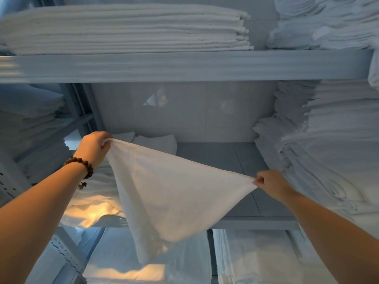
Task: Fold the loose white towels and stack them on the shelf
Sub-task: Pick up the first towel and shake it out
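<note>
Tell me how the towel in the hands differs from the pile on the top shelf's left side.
The held towel is one loose sheet, pinched at its corners by the left hand and right hand; the top-shelf pile is many pieces folded flat. The held towel hangs in air, sagging to a point; the top-shelf pile rests on the upper shelf board. Both are white cloth.
</note>
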Motion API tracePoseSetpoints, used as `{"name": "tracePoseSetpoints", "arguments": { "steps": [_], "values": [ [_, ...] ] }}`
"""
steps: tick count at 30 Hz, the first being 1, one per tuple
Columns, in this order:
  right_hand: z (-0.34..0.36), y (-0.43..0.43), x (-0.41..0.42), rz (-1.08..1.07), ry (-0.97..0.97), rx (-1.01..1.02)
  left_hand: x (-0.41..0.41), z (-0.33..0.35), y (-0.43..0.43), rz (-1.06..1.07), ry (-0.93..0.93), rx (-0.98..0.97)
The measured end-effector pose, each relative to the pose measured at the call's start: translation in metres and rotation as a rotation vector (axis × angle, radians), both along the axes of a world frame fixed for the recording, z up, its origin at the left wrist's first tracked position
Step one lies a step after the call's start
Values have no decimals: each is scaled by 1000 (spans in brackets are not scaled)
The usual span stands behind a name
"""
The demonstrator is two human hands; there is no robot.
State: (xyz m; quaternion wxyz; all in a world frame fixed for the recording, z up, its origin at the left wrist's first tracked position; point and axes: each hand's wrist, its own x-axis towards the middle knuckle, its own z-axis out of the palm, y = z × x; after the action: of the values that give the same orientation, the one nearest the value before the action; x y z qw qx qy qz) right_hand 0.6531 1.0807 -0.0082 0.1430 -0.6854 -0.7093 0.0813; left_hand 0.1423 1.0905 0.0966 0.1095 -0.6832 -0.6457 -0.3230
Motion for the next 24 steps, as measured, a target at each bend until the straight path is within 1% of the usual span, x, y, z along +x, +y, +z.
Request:
{"name": "tracePoseSetpoints", "arguments": {
  "steps": [2, 4, 7, 10, 14, 17, 24],
  "values": [
    [2, -3, 3, -43, 191, 105, -6, -6, -3, 13, 28, -35],
    [3, -7, 2, -122, 339, 172, -12, -14, -7, 13, 29, -61],
    [8, -19, -4, -247, 447, 271, -15, -30, -16, -2, -4, -56],
    [11, -46, -9, -339, 470, 330, -17, -44, -30, -44, -59, -52],
    [23, -105, -24, -403, 422, 456, -25, -53, -53, -110, -112, -65],
    [33, -150, -41, -459, 426, 526, -34, -53, -75, -144, -157, -58],
    [63, -214, -56, -513, 344, 648, -45, -28, -112, -211, -200, 85]
  ]
}}
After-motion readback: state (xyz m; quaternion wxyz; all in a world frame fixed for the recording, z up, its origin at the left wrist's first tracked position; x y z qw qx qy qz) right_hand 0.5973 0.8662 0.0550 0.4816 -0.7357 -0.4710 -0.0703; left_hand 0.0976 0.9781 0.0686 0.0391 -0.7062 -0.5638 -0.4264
